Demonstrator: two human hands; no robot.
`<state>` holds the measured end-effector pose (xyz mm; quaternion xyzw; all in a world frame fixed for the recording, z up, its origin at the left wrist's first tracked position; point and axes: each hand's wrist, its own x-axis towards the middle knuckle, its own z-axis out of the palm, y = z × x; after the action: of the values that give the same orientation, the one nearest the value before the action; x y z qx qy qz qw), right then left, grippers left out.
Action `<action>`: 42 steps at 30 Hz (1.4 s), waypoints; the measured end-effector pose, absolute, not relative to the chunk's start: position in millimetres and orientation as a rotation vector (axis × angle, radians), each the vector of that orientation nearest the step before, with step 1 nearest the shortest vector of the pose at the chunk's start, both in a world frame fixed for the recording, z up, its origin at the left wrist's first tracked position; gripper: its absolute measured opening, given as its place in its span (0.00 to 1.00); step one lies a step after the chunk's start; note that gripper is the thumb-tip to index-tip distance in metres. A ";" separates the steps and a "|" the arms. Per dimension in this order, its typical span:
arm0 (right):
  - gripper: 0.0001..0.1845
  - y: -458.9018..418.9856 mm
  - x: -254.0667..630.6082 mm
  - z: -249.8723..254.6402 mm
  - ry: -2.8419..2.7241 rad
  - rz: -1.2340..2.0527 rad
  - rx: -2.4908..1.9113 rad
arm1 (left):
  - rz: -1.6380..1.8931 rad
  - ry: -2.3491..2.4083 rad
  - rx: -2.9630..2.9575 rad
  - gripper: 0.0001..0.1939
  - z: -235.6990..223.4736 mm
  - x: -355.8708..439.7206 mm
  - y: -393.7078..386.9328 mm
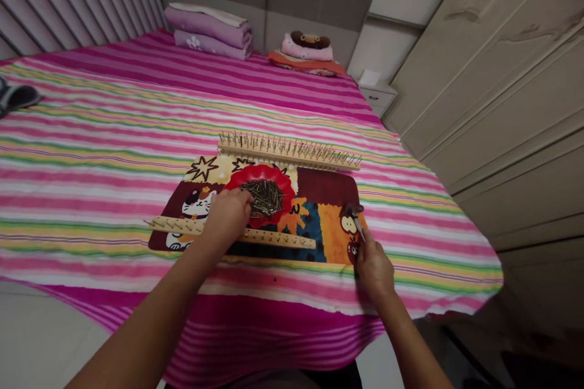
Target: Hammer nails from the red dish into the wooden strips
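Observation:
My left hand (228, 213) is at the left side of a scalloped red bowl (288, 185) filled with loose nails (266, 197). Its fingers are bent together at the edge of the pile, and whatever they pinch is hidden. Beneath that wrist runs a narrow wooden strip (292, 240) with a row of nails standing in it, partly covered by my forearm. My right hand (376, 267) is closed around the handle of a hammer (354, 213), whose head points away from me over the right end of the patterned mat (326, 185).
Behind the bowl lies a second wooden strip (292, 155), thick with upright nails. Everything rests on a bed with a striped sheet (114, 152). Folded purple bedding (210, 33) and a pink stack (305, 51) sit by the headboard. A wardrobe (493, 85) stands at right.

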<state>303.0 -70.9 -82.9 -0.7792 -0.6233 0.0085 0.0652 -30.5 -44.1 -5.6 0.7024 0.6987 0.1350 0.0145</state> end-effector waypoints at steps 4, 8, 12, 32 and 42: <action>0.23 -71.0 301.5 -82.0 -1.890 0.002 -2.359 | 0.324 2.172 2.195 0.12 -18.5 -34.7 -17.0; 0.23 -71.4 301.4 -83.3 -1.909 -0.017 -2.350 | 0.322 2.154 2.223 0.11 -28.9 -27.5 -2.6; 0.23 -71.6 301.8 -85.1 -1.913 -0.048 -2.339 | 0.256 2.102 2.304 0.07 -29.6 -23.4 1.3; 0.27 -69.8 297.4 -80.6 -1.886 0.043 -2.362 | 0.979 1.338 1.261 0.15 8.4 12.0 -45.5; 0.26 -69.1 295.9 -76.1 -1.881 0.104 -2.400 | 0.872 1.477 1.687 0.04 -14.9 68.3 -65.7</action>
<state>295.9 -69.1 -76.1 -0.7859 -0.6158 0.0339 0.0453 68.3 -65.7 -14.9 0.6543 0.5727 0.3383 0.3597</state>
